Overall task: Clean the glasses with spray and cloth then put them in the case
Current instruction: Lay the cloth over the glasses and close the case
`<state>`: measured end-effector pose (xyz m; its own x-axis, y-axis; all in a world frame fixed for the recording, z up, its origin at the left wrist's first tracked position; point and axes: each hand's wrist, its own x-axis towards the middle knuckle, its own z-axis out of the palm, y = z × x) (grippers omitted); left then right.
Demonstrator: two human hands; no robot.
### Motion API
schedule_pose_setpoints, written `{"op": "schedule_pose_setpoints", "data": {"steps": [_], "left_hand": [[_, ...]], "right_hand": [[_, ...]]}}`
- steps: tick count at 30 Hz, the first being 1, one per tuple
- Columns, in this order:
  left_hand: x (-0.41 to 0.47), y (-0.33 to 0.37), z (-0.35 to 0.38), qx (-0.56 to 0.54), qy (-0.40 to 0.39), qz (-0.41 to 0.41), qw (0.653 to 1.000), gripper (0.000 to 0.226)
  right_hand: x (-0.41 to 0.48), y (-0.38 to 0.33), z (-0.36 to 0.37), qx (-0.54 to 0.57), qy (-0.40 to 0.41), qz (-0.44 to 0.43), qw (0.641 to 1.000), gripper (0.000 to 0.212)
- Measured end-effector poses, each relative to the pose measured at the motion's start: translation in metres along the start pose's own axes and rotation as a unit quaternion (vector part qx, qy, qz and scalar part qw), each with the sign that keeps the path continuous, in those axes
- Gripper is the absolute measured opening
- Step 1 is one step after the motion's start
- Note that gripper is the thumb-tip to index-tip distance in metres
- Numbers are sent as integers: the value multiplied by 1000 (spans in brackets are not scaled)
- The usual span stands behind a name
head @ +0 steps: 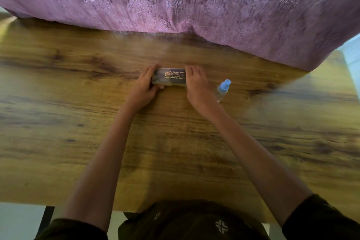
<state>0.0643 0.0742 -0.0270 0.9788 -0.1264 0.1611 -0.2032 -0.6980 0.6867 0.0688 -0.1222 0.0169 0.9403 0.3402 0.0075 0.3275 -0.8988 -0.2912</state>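
Observation:
A dark glasses case (pixel 169 77) with gold lettering lies on the wooden table (pixel 78 142), its lid down. My left hand (pixel 145 87) grips its left end, fingers curled over the top and thumb at the front. My right hand (pixel 195 82) covers and holds its right end. A clear spray bottle (pixel 223 89) with a blue cap lies on the table just right of my right hand. No glasses or cloth show outside the case.
A purple patterned curtain (pixel 194 2) hangs over the table's far edge. The table's near edge runs just in front of my body, with white floor to either side.

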Motion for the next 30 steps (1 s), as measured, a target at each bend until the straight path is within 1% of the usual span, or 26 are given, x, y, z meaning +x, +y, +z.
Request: {"op": "schedule_pose_setpoints", "data": {"steps": [4,6,8,10,12,15,18,21,24,27,30], "left_hand": [[1,0,0,1,3,4,1000,63],[1,-1,0,1,7,12,1000,63],[1,-1,0,0,7,15,1000,62],[0,-1,0,-2,7,17,1000,62],[0,-2,0,-1,7,18,1000,62],[-1,-1,0,0,2,9,1000,62],[-2,-1,0,-5,-1,1,1000,63],[-1,-1,0,-7,2,1,1000,63],[0,-3,2,-3,7,8,1000,63],[0,-3,2,-3,5,2,1000,63],[-1,-3,2,-5,4,-1,1000,64]], "right_hand": [[-1,-3,-4,-17,8,-8,1000,68],[-3,-6,-9,-17,26,-20,999,64],[-7,-11,-19,-14,71,-40,997,52],[-14,-13,-31,-18,149,-63,987,38],[-24,-9,-40,-18,228,-73,971,30],[-40,6,-46,-12,297,-45,954,32],[-53,24,-40,28,332,1,943,39],[-63,38,-32,89,343,26,935,45],[-70,46,-23,157,330,54,929,51],[-76,50,-10,211,297,100,926,55],[-82,53,2,240,249,141,928,54]]}}
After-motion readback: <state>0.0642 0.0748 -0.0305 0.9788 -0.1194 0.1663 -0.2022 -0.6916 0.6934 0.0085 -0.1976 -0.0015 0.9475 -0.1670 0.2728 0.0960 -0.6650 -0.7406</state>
